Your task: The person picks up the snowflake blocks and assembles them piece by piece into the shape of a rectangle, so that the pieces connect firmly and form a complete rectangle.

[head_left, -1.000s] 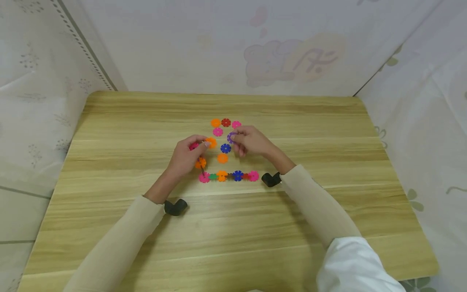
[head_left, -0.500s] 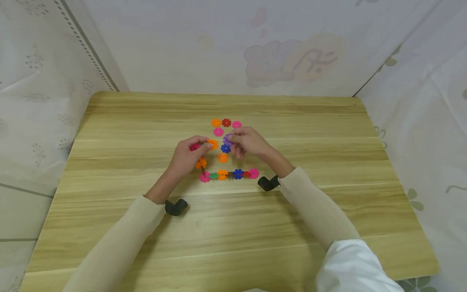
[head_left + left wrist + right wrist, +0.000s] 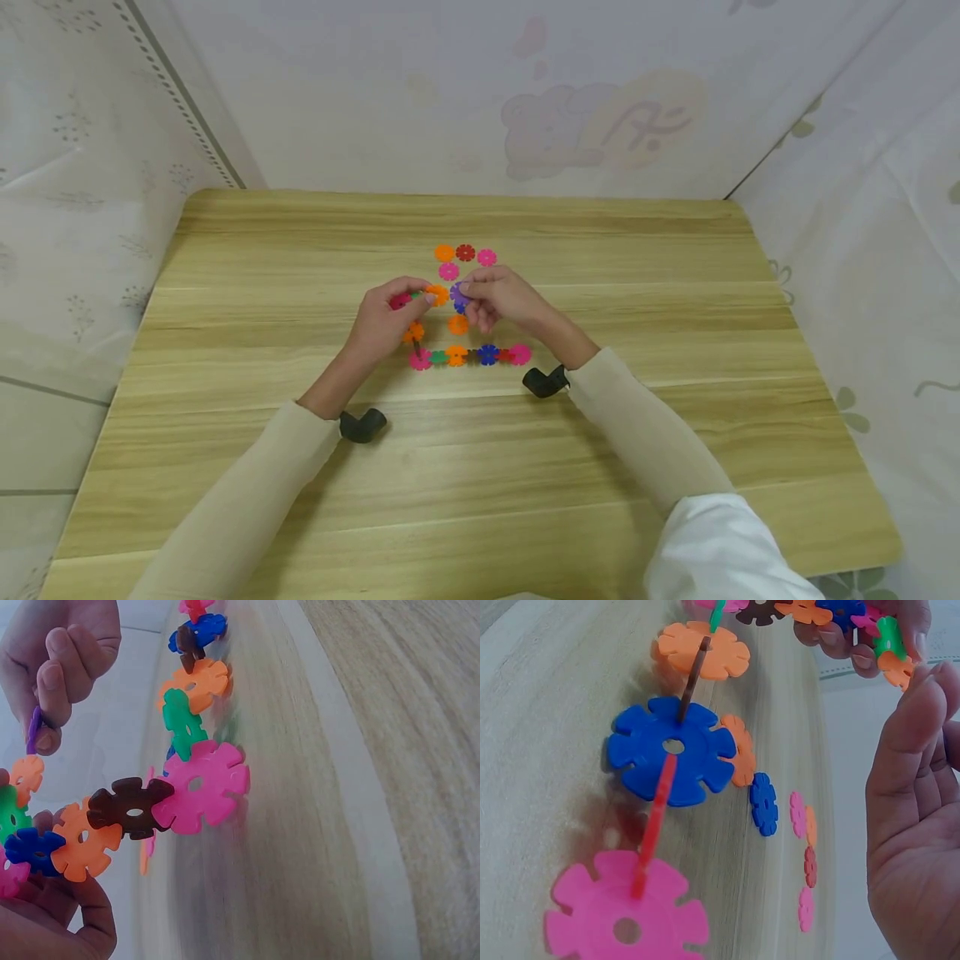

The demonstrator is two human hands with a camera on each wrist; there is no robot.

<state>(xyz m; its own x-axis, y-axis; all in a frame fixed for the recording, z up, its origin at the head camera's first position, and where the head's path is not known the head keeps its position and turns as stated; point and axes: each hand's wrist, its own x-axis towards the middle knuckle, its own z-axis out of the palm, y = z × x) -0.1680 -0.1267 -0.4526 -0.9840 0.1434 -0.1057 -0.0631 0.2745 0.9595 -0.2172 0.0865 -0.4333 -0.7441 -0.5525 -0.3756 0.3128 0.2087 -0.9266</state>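
Observation:
A chain of joined flower-shaped plastic discs (image 3: 468, 357) lies on the wooden table (image 3: 300, 500), and its left end rises into my left hand (image 3: 422, 300). That hand pinches the raised end, where an orange disc (image 3: 437, 294) sticks out past the fingertips. My right hand (image 3: 465, 290) pinches a purple disc (image 3: 457, 292) just right of that orange disc. In the left wrist view the purple disc (image 3: 34, 727) sits between the right hand's thumb and finger, above the chain's pink disc (image 3: 201, 787) and brown disc (image 3: 131, 808). The right wrist view shows the chain's blue disc (image 3: 671, 750) and the right palm.
Loose discs lie beyond the hands: orange (image 3: 445, 252), red (image 3: 465, 252), two pink (image 3: 487, 257) (image 3: 448, 271); another orange one (image 3: 458, 324) lies between hands and chain. A wall of patterned sheeting (image 3: 480, 100) closes the back and sides. Bare wood extends left, right and near.
My right hand has carried the purple disc leftward, close to the orange disc in my left hand. The left hand has stayed in place.

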